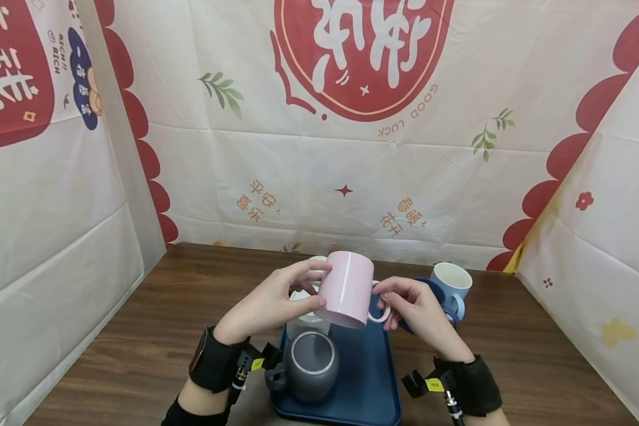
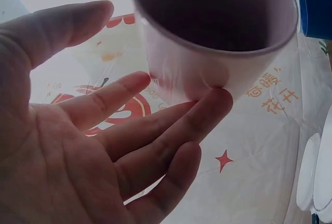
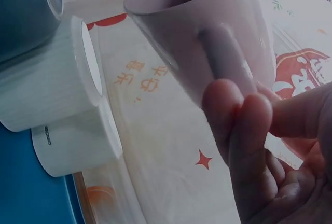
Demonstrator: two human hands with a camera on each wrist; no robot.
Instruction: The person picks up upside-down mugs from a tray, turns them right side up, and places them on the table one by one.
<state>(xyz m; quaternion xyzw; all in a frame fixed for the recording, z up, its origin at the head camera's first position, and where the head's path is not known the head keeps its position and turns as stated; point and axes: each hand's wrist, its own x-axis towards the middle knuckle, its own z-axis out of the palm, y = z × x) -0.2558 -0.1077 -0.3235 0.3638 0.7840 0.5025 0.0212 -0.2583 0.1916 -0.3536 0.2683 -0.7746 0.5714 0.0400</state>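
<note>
The 2 hands hold a pink mug (image 1: 346, 290) up over the far part of a dark blue tray (image 1: 364, 367). The right hand (image 1: 412, 302) grasps it by the handle, pinching with thumb and fingers. The left hand (image 1: 271, 305) is spread and only lightly bent, its fingertips touching the left side of the mug; both wrist views show the mug's opening.

At the near left of the tray sits a grey mug (image 1: 313, 373), base toward the head view, handle to the left. Just beyond it are 2 white mugs (image 3: 54, 84), partly hidden in the head view by the left hand and the pink mug. Off to the right, on the brown table (image 1: 522, 349), a light blue mug (image 1: 452, 284) stands upright near a dark blue mug (image 2: 316, 14), which the right hand partly hides in the head view.
</note>
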